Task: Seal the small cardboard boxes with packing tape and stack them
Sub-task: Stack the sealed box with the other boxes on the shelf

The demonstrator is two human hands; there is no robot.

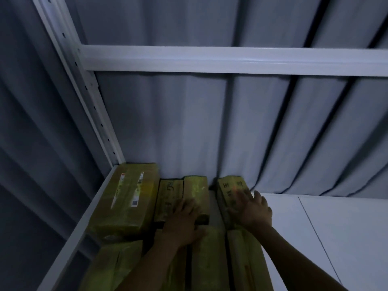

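Note:
Several taped yellowish cardboard boxes lie on a white shelf (327, 227) in dim light. A large labelled box (126, 198) sits at the back left. Beside it lie two narrow boxes (180, 192) side by side. My left hand (184, 219) rests flat on their near ends, fingers spread. A separate small box (231, 190) with dark printing stands a gap to the right. My right hand (249, 208) lies against its right side and top, fingers fairly straight and blurred. More boxes (210, 257) lie in the front row under my forearms.
A white metal upright with holes (88, 97) and a crossbeam (231, 57) frame the shelf. Grey pleated curtain (210, 122) hangs behind. The shelf's white board extends to the right of the boxes. Its left rail (84, 225) borders the large box.

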